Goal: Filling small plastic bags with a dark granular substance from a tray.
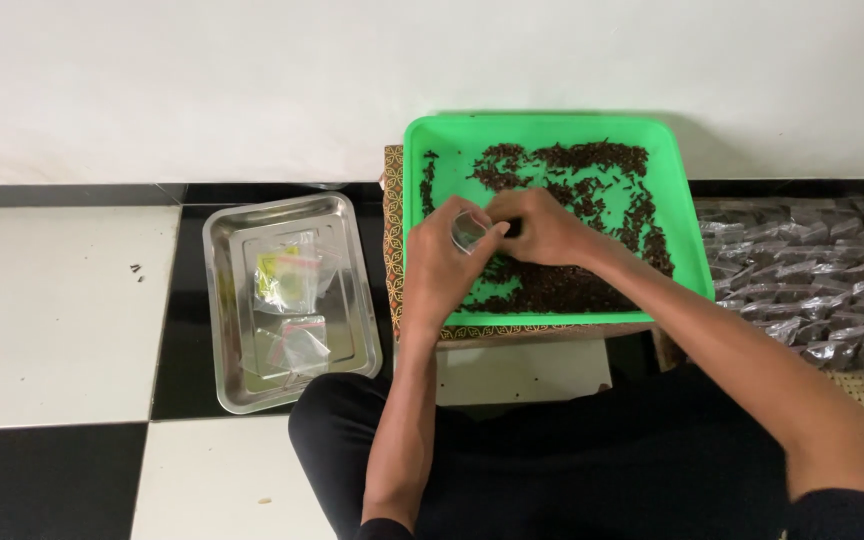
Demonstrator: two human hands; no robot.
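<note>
While both hands meet over the middle of the green tray (432, 140), I read the step as filling a small clear bag (469, 229) with the dark dried bits (592, 215) scattered across the tray floor. My left hand (444, 262) grasps the bag, pinching it by its sides above the tray's left half, with the mouth seemingly turned toward the right hand (550, 228); that hand is closed in a pinch, fingertips bunched right at the bag, though I cannot tell whether any bits sit between them. To do this well, I judge the mouth should be held wide and steady over the tray, so anything dropped falls back into the heap rather than onto the tiled floor (62, 300). The bag's long axis looks to run roughly up and to the right, tilted toward the wall, but it is small and partly hidden by fingers, so I hold that loosely. The tray rests on a patterned low stool (393, 260). Left of it, a steel tray (227, 300) on the floor holds a few flat clear bags (292, 310). On the right lies a heap of filled packets (812, 280), well apart from the hands.
</note>
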